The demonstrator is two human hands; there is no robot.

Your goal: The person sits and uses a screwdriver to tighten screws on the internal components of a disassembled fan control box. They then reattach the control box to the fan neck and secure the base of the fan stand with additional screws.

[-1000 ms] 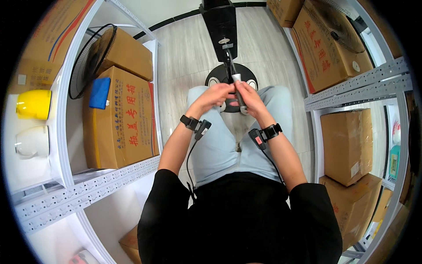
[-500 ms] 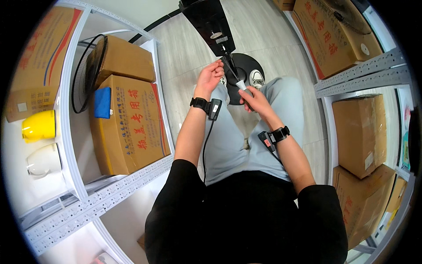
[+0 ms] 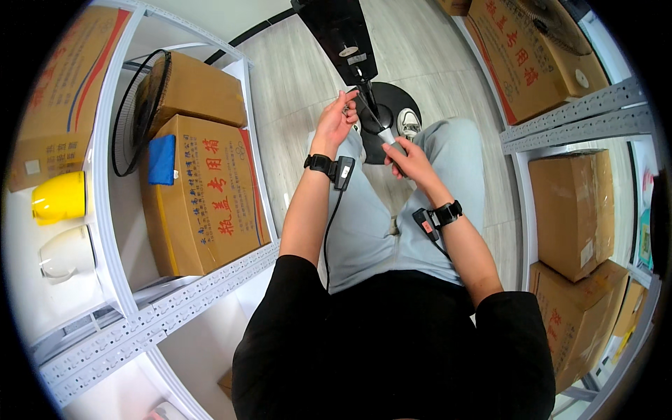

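My right hand (image 3: 411, 161) is wrapped round the grey-and-white handle of a screwdriver (image 3: 392, 142). Its thin shaft slants up and left toward the underside of a long black housing (image 3: 344, 45). This housing is on a black stand with a slim pole and a round black base (image 3: 400, 101) on the floor. Beside the lower end of the housing is my left hand (image 3: 334, 124), fingers bent and drawn together near the pole. Whatever may be between those fingers is too small to make out. The screwdriver's tip is hard to see against the black parts.
White metal shelving (image 3: 157, 315) stands at my left, with cardboard boxes (image 3: 203, 196), a black fan grille (image 3: 140, 115), a blue packet (image 3: 162, 159), and a yellow mug (image 3: 59, 198). On the right, another rack (image 3: 574, 126) carries cardboard boxes and a grille. My knees flank the base.
My left fingers have shifted slightly up toward the housing's lower end. The housing has moved a little right and down in view. My right hand keeps its grip on the screwdriver, nearly still.
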